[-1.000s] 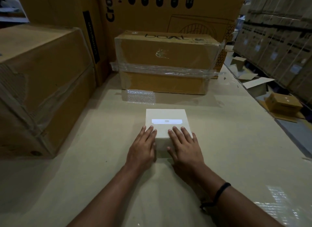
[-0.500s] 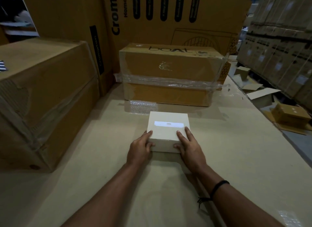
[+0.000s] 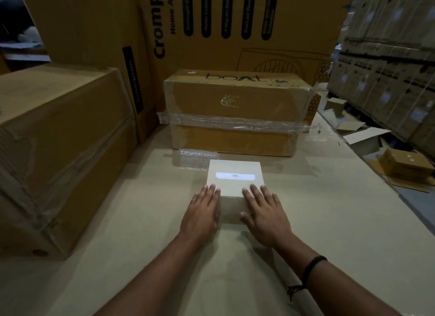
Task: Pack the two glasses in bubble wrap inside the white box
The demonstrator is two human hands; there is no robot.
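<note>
The white box [image 3: 234, 177] lies shut on the table in front of me, with a pale label strip across its lid. My left hand [image 3: 202, 212] rests flat against the box's near left corner, fingertips on the lid edge. My right hand [image 3: 264, 213] lies flat at the near right corner, fingers spread over the lid edge. Neither hand grips the box. A piece of bubble wrap [image 3: 194, 158] lies on the table just behind the box's left side. No glasses show; the box hides its contents.
A taped brown carton [image 3: 235, 113] stands right behind the white box. A large wrapped carton [image 3: 58, 146] blocks the left. Tall cartons [image 3: 211, 33] rise at the back. The table's right edge [image 3: 376, 181] drops to a floor with loose cartons [image 3: 404, 162].
Both hands went from gripping the box's near sides to lying flat with fingers extended onto the lid's near edge. The box sits a little farther from me.
</note>
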